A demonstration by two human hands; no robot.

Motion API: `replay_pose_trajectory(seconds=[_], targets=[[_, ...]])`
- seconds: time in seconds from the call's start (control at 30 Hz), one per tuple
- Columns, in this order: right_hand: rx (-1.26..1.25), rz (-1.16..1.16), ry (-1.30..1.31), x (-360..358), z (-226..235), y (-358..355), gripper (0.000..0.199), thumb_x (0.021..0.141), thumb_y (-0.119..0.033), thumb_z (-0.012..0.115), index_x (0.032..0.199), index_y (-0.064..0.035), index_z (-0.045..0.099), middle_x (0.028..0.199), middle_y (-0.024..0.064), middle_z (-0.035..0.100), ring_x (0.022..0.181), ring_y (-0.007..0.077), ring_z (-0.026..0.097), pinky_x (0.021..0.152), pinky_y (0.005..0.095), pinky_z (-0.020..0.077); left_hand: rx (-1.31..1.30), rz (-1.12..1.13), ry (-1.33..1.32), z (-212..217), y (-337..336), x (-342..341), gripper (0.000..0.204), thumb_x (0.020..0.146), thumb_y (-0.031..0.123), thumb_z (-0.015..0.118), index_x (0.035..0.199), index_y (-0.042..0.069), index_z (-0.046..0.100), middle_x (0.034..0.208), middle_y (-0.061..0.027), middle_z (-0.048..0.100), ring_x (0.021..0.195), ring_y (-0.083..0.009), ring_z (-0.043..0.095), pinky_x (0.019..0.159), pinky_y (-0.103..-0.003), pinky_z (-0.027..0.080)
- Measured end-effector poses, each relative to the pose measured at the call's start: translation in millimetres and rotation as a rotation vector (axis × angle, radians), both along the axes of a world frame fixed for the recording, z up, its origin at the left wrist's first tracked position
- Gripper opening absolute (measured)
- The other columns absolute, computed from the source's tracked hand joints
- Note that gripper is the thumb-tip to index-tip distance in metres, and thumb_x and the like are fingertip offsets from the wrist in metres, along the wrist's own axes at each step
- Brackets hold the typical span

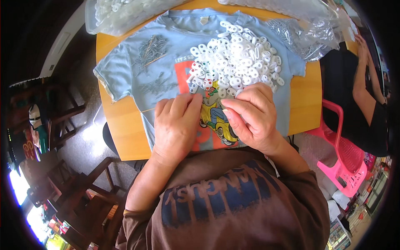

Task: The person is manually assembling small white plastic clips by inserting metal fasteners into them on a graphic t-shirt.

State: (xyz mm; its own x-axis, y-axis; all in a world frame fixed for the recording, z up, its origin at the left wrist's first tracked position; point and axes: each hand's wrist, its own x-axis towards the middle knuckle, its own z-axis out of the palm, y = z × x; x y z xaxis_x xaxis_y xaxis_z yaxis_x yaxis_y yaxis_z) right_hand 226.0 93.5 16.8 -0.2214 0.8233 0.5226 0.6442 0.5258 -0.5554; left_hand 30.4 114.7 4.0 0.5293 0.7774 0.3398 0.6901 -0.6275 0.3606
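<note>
A blue T-shirt (pixel 121 66) with a printed picture lies spread over the table under my hands. A heap of small white plastic ovals with holes (pixel 243 58) covers its middle right. My left hand (pixel 177 121) rests at the heap's near left edge, fingers curled down and together; whatever is under them is hidden. Just below the heap, my right hand (pixel 254 114) has thumb and forefinger pinched, and I cannot make out anything between them. Left of the heap lie two piles of thin grey metal pieces, a far pile (pixel 152 50) with thin wooden sticks across it and a nearer pile (pixel 158 86).
See-through containers of white pieces stand at the far edge, one at the left (pixel 92 21). A plastic bag of metal pieces (pixel 293 37) lies far right on the wooden table (pixel 125 137). Beyond its right side are a pink chair (pixel 343 154) and another person's arm (pixel 362 79).
</note>
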Motion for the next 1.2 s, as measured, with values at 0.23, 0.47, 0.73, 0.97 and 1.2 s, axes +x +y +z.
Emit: replay_pose_trajectory(seconds=[0.23,0.47,0.73,0.97,1.2], targets=[[0.050,0.041,-0.016,-4.8,7.7,10.0,0.022,0.066,-0.005,0.071,0.087,-0.0061,0.063,0.074,0.0036,0.054,0.067,0.0221,0.052,0.066,0.0340,0.0390,-0.103,-0.008,0.087,9.7,1.1,-4.5,0.025,0.072,0.009,0.055,0.097,0.007,0.057,0.090,-0.0047,0.054,0.077,-0.0193,0.056,0.074,-0.034,0.040],[0.096,0.140,-0.088,-26.9,22.9,46.8,0.017,0.067,-0.002,0.070,0.083,-0.0052,0.064,0.076,0.0045,0.054,0.070,0.0226,0.051,0.066,0.0332,0.0400,-0.188,0.001,-0.072,8.4,-21.4,-24.4,0.020,0.072,0.004,0.067,0.089,0.007,0.058,0.086,-0.0076,0.058,0.076,-0.0261,0.056,0.070,-0.036,0.044],[-0.138,0.194,-0.480,-63.6,3.5,71.1,0.009,0.071,-0.010,0.065,0.074,-0.0072,0.057,0.076,0.0051,0.053,0.080,0.0241,0.051,0.077,0.0360,0.0385,-0.200,0.111,-0.332,-10.8,-33.8,-39.8,0.023,0.069,0.001,0.068,0.089,0.007,0.058,0.080,-0.0066,0.058,0.069,-0.0247,0.055,0.063,-0.034,0.043],[-0.205,0.242,-0.523,-71.3,4.8,83.3,0.012,0.072,-0.011,0.064,0.070,-0.0079,0.053,0.075,0.0042,0.054,0.078,0.0242,0.051,0.076,0.0362,0.0385,-0.205,0.052,-0.376,-10.2,-31.3,-44.1,0.022,0.068,0.001,0.067,0.087,0.007,0.058,0.078,-0.0062,0.058,0.067,-0.0242,0.056,0.063,-0.034,0.043],[-0.267,0.286,-0.393,-70.2,7.0,86.7,0.011,0.071,-0.006,0.061,0.067,-0.0060,0.050,0.069,0.0056,0.052,0.072,0.0249,0.051,0.072,0.0360,0.0391,-0.241,0.063,-0.427,-8.5,-30.2,-45.5,0.023,0.067,0.000,0.068,0.086,0.007,0.058,0.079,-0.0067,0.059,0.068,-0.0254,0.056,0.062,-0.034,0.043]])
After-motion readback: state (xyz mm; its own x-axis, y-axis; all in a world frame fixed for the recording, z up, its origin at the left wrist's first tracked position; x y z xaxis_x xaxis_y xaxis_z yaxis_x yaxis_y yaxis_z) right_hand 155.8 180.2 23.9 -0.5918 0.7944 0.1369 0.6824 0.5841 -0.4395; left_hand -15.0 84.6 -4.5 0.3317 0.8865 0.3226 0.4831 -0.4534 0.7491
